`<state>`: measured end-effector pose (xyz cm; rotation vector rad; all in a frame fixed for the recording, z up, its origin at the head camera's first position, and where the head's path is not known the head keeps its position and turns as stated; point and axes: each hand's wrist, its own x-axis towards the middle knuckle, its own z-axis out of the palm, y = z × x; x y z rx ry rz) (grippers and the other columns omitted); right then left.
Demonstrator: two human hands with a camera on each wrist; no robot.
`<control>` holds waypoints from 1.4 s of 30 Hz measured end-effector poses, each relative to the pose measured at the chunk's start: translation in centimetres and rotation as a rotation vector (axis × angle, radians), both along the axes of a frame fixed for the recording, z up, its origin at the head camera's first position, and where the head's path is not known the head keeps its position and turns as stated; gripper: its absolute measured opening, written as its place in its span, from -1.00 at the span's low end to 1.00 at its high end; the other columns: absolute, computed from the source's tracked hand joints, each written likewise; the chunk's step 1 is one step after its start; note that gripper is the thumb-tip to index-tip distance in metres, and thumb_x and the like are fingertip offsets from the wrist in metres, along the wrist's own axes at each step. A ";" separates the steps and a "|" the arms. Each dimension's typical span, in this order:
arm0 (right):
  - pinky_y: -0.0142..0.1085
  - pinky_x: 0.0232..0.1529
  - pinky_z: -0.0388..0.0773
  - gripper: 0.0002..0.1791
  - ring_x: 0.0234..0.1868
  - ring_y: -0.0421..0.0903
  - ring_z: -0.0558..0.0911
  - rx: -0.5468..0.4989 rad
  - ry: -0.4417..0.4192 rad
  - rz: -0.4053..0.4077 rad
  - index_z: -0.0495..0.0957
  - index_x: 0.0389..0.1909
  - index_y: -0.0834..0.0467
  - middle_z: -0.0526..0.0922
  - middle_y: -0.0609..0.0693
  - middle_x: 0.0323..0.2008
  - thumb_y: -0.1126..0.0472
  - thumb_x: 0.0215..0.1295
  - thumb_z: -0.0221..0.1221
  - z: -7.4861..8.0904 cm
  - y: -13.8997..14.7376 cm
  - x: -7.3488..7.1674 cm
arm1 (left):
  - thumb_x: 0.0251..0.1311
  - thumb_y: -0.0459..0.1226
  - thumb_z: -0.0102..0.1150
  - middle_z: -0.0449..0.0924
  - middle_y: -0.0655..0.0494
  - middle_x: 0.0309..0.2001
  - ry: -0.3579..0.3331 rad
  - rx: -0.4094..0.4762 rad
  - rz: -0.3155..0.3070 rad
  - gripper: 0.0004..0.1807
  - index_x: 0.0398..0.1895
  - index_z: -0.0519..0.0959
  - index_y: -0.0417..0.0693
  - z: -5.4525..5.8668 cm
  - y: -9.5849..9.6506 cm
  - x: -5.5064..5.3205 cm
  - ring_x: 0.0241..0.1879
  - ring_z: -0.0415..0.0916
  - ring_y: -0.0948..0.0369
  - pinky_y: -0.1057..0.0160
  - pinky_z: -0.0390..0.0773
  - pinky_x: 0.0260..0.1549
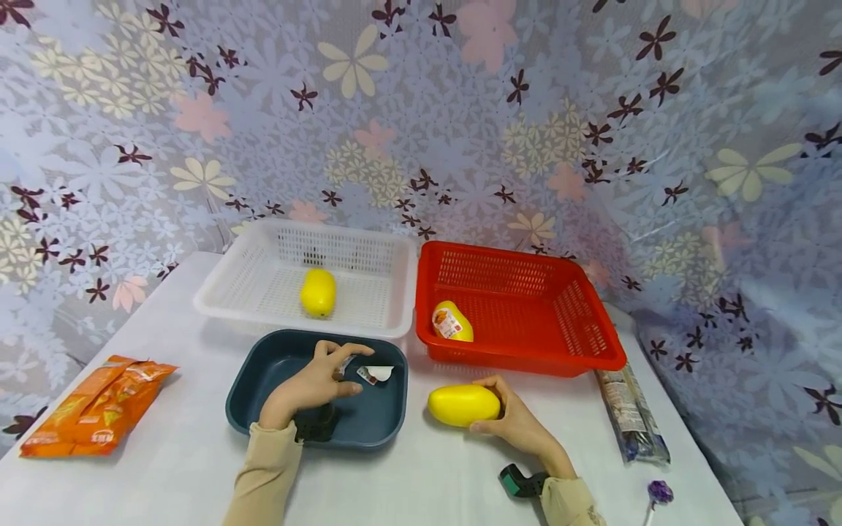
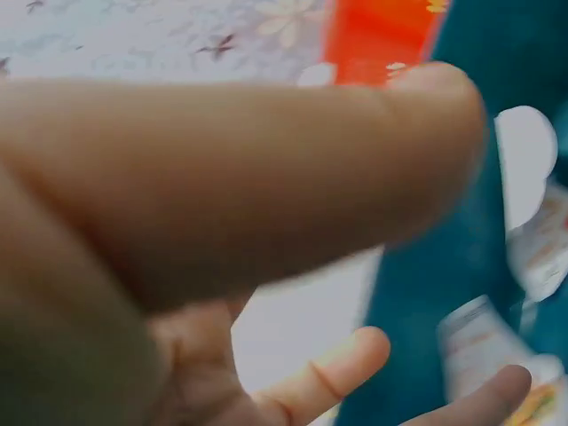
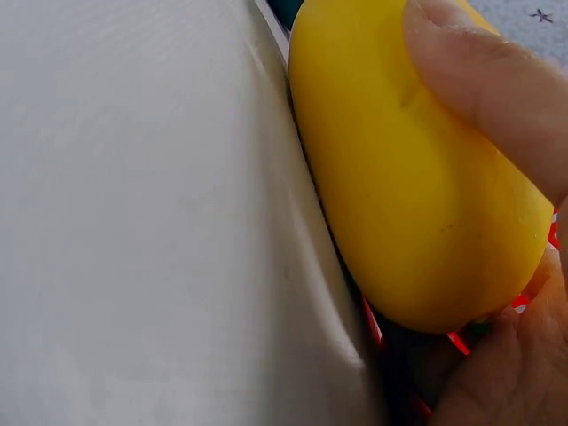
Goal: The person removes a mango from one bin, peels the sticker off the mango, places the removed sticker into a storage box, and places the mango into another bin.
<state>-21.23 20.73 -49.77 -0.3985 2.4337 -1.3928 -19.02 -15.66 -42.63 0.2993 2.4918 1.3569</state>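
Note:
My left hand point(image 1: 316, 380) is over the dark blue tray point(image 1: 263, 372), its thumb and fingers spread apart. Small printed wrapper pieces point(image 1: 376, 374) with a white part lie in the tray just beyond its fingertips. In the left wrist view, one fingertip overlaps a printed piece point(image 2: 479, 333); whether they touch I cannot tell. On the white table, my right hand point(image 1: 516, 424) grips one end of a yellow mango point(image 1: 463, 405). Up close in the right wrist view, the thumb presses on the smooth mango point(image 3: 417, 177), with other fingers partly hidden around its end.
Behind the tray stands a white basket point(image 1: 230, 307) with a mango point(image 1: 319, 292). A red basket point(image 1: 526, 361) beside it holds a stickered mango point(image 1: 460, 329). An orange snack packet point(image 1: 99, 409) lies left; a long clear packet point(image 1: 631, 416) and purple lollipop point(image 1: 660, 492) lie right.

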 end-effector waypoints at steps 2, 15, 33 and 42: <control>-0.06 0.22 0.35 -0.25 0.12 0.02 0.44 0.006 -0.008 0.003 0.31 0.17 0.06 0.46 0.07 0.19 0.09 -0.03 0.47 -0.1 0.0 0.1 | 0.22 -0.32 0.23 0.07 -0.25 0.12 0.015 0.028 0.027 -0.45 0.29 0.37 0.02 0.6 -0.7 0.4 -0.08 0.52 -0.02 0.16 0.57 -0.16; -0.22 0.18 0.38 -0.25 0.11 0.00 0.44 0.015 0.004 0.014 0.30 0.17 0.06 0.46 0.08 0.18 0.09 -0.02 0.46 -0.2 0.0 0.0 | 0.17 -0.35 0.25 0.30 -0.32 0.27 0.425 0.035 0.731 -0.40 0.31 0.36 -0.24 2.8 -6.4 0.7 0.25 0.23 -0.23 -0.17 0.26 0.20; -0.43 0.10 0.40 -0.25 0.04 -0.18 0.48 -0.015 0.008 0.039 0.29 0.19 0.12 0.46 0.13 0.16 0.12 -0.01 0.45 0.0 0.2 0.4 | 0.18 -0.17 0.24 -0.23 -0.31 0.53 0.271 -0.063 0.853 0.01 0.51 -0.16 -0.32 2.0 -10.7 -2.0 0.47 -0.18 -0.30 -0.36 -0.06 0.36; -0.45 0.12 0.39 -0.25 0.05 -0.24 0.48 -0.039 0.007 0.058 0.30 0.20 0.14 0.47 0.14 0.17 0.15 0.01 0.44 0.1 0.4 0.1 | 0.16 -0.27 0.26 -0.46 -0.27 0.54 0.230 0.061 0.809 0.08 0.51 -0.30 -0.35 0.6 -11.2 -2.7 0.52 -0.34 -0.23 -0.21 -0.16 0.44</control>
